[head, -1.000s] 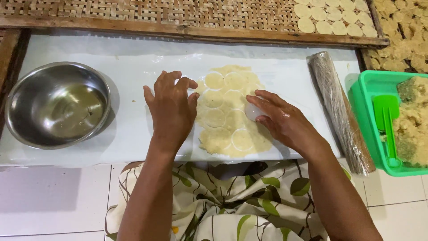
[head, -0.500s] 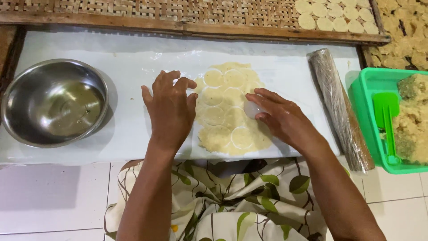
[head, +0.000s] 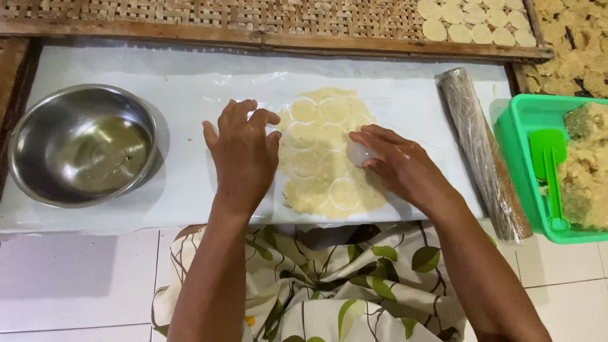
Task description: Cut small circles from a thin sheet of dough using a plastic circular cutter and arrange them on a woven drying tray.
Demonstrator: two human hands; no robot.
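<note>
Far left of the fingers: one steel bowl point(head: 81, 144), holding a little liquid, well apart from both hands.

Left hand point(head: 244, 155) lies flat, palm down, fingers point(head: 235, 114) spread and holding nothing, pressing the clear plastic sheet point(head: 190, 95) just beside the left edge of the dough.

Rolled dough sheet point(head: 326, 155) lies between the two hands, under the plastic, scored with round cuts; roughly eight circles show, some hidden by the right hand.

Right hand point(head: 399, 168) rests on the dough's right side, fingertips closed around one small clear round cutter point(head: 358, 153), pressed down.

Right of the fingers: one wrapped rolling pin point(head: 484, 152), then one green tub point(head: 525, 126) with a green scraper point(head: 550, 174) and crumbly dough.

Beyond the fingertips, a woven tray point(head: 253, 16) carries about ten cut discs point(head: 472, 22).

Risks, as judged: the plastic could slide if the left hand eases, smearing the circles; an overlapping press would spoil a neighbouring round; thin dough may tear.
</note>
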